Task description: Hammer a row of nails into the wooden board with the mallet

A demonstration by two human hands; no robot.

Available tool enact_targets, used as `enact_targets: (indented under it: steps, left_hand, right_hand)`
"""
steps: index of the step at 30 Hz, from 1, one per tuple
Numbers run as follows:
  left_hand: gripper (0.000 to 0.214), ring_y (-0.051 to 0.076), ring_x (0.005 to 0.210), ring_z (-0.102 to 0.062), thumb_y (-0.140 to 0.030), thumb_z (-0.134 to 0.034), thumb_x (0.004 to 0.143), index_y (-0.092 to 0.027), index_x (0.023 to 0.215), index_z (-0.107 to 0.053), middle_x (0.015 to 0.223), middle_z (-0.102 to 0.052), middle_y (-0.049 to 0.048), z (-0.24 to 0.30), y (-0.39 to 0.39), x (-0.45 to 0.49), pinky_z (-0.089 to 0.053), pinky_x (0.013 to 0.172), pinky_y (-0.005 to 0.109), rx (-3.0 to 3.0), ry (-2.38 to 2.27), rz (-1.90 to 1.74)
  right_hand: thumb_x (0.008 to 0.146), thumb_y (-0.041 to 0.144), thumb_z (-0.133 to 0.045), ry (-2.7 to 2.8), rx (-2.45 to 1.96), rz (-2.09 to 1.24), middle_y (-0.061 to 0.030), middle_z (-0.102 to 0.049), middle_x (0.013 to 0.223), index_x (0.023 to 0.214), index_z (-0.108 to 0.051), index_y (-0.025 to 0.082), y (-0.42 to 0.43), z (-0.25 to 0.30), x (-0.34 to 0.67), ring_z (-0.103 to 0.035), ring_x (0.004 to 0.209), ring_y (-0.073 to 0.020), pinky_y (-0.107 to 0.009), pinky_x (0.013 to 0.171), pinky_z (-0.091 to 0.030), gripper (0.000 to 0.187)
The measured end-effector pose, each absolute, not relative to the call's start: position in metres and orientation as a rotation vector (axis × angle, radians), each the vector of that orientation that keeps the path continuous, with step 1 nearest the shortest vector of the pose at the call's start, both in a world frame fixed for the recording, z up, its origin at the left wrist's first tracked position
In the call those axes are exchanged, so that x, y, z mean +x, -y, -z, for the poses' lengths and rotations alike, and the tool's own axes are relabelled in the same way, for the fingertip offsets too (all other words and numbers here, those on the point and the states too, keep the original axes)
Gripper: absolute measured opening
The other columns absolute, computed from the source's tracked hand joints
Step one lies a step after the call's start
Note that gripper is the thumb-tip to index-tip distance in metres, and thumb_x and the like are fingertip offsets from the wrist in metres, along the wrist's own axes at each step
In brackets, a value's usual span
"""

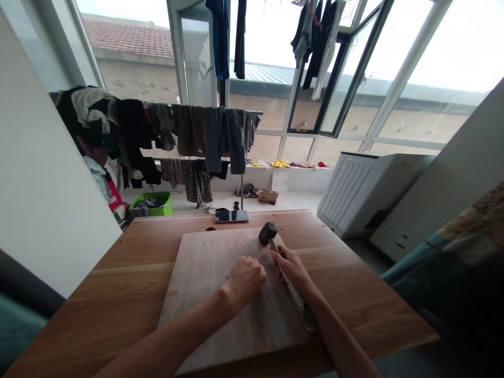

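Note:
My right hand [290,266] is wrapped round the upper handle of a mallet [269,234] with a dark head, which is over the board's far right part. The mallet's handle runs back toward me beside my right forearm. My left hand [244,281] is closed above the middle of a pale wooden board [197,294]; whatever its fingers hold, if anything, is hidden. Small dark dots in a row mark the board's far part, and a tiny dark thing shows just left of my left hand. The board lies flat on a wooden table [114,283].
A phone [231,216] lies at the table's far edge, near a small dark round thing [210,229]. Beyond stand a clothes rack [242,189], a green basket [167,203] and a white ribbed appliance [342,184]. A curtain [433,257] hangs at the right.

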State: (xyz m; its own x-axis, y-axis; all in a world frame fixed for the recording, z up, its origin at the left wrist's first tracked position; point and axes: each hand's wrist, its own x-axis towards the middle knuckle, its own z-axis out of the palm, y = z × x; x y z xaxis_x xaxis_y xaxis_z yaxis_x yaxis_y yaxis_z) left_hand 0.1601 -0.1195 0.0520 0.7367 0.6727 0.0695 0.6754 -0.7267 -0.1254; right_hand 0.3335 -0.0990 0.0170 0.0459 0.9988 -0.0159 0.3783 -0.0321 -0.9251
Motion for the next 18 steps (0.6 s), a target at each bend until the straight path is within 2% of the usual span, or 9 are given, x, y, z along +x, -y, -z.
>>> enact_targets:
  steps: [5,9,12,18]
  left_hand:
    - [0.007,0.028,0.093,-0.065,-0.014,-0.061,0.085,-0.015,0.086,-0.068,0.092,-0.070,0.0126,-0.063,0.092,0.142,-0.051,0.083,0.040,-2.847,1.053,0.479]
    - [0.003,0.018,0.074,-0.067,-0.017,-0.063,0.083,-0.016,0.084,-0.066,0.080,-0.071,0.0040,-0.053,0.045,0.138,-0.052,0.071,0.028,-3.010,1.534,1.113]
    - [0.005,0.017,0.075,-0.069,-0.019,-0.066,0.080,-0.016,0.084,-0.065,0.079,-0.072,0.0036,-0.034,0.019,0.140,-0.054,0.071,0.026,-2.911,1.787,1.499]
    - [0.010,0.017,0.074,-0.070,-0.021,-0.065,0.081,-0.018,0.090,-0.068,0.081,-0.074,0.0031,-0.013,0.013,0.141,-0.055,0.072,0.027,-2.881,1.759,1.616]
  right_hand:
    - [0.083,0.045,-0.055,1.425,-1.516,-1.006,0.0082,-0.050,0.043,0.076,-0.053,0.021,0.099,-0.016,0.334,-0.045,0.032,-0.0112,-0.021,0.033,-0.037,0.024]
    - [0.082,0.046,-0.055,1.409,-1.494,-1.018,0.0083,-0.048,0.043,0.076,-0.053,0.021,0.101,-0.019,0.333,-0.044,0.032,-0.0107,-0.021,0.033,-0.037,0.026]
    - [0.081,0.046,-0.056,1.387,-1.476,-1.032,0.0082,-0.049,0.047,0.080,-0.054,0.021,0.101,-0.020,0.332,-0.045,0.034,-0.0107,-0.021,0.033,-0.037,0.025]
    - [0.078,0.043,-0.058,1.354,-1.486,-1.093,0.0078,-0.050,0.049,0.077,-0.052,0.021,0.098,-0.022,0.332,-0.045,0.034,-0.0096,-0.020,0.031,-0.036,0.023]
